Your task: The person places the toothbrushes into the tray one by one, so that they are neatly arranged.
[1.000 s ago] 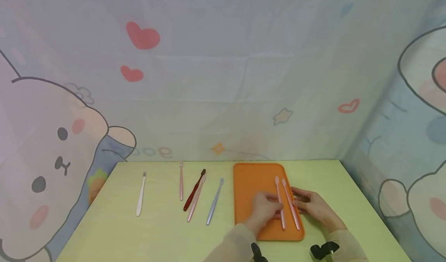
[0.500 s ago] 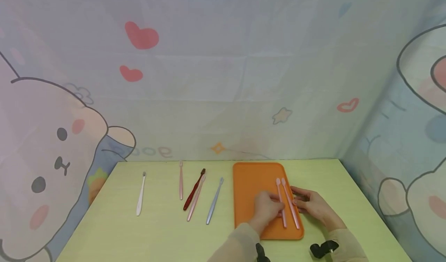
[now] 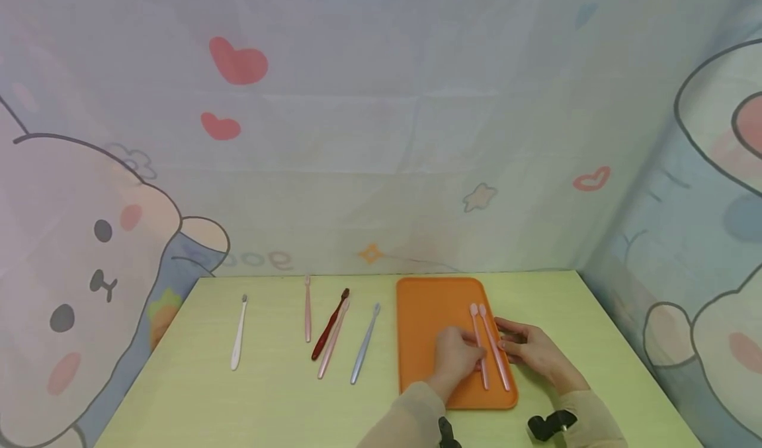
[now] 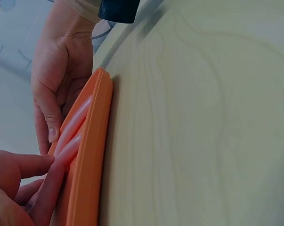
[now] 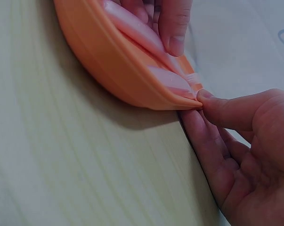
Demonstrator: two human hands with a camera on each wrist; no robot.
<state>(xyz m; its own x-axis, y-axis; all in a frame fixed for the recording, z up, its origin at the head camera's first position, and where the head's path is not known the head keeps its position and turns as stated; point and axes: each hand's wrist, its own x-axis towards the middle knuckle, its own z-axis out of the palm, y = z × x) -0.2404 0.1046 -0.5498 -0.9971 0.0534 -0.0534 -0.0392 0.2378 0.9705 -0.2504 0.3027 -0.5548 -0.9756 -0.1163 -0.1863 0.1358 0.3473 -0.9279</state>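
Observation:
Two pink toothbrushes lie side by side along the right part of the orange tray [image 3: 425, 315], bristle ends toward the back. My left hand [image 3: 457, 357] reaches over the tray, its thumb and finger pinching the handle of the left pink toothbrush [image 3: 478, 332]. In the left wrist view that pinched handle [image 4: 69, 149] shows between the fingertips. At the tray's right edge, my right hand [image 3: 540, 355] grips the rim, thumb on top and fingers beneath, as the right wrist view shows. The other pink toothbrush [image 3: 495, 352] lies just inside that rim.
Left of the tray on the pale table lie a blue toothbrush [image 3: 364, 345], a dark red one [image 3: 329, 325] close against a pink one [image 3: 332, 342], another pink one [image 3: 307, 312] and a white one [image 3: 239, 334]. A printed cloth [image 3: 357, 137] hangs behind.
My left hand, blurred a second ago, has steadied and shifted slightly right. The pinched toothbrush moved a little toward the other one. My right hand stays at the rim.

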